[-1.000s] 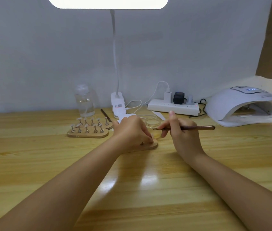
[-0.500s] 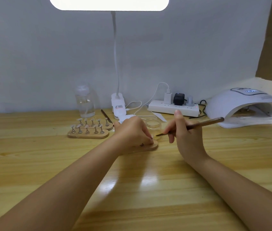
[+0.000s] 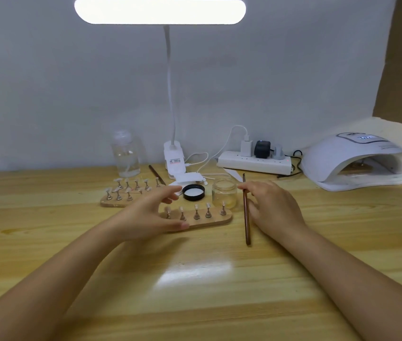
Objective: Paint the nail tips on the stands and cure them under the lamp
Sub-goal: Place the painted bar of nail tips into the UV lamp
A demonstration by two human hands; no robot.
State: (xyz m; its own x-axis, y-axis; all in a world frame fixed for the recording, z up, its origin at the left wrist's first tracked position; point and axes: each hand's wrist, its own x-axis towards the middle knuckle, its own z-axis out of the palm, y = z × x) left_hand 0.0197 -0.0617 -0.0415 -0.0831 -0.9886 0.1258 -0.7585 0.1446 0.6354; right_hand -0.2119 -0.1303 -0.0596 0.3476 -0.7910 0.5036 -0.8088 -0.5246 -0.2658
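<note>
Left hand (image 3: 149, 215): fingers spread, thumb resting on the near stand (image 3: 207, 219).
Right hand (image 3: 272, 207): brush (image 3: 246, 212) pinched, pointing to 12 o'clock.
Jar (image 3: 224, 194): uncapped, at 12 o'clock of the stand.

A wooden table (image 3: 195, 279) carries nail-tip stands (image 3: 202, 219), a jar (image 3: 224, 193), a lid (image 3: 193, 192), and a curing lamp (image 3: 357, 161).
</note>
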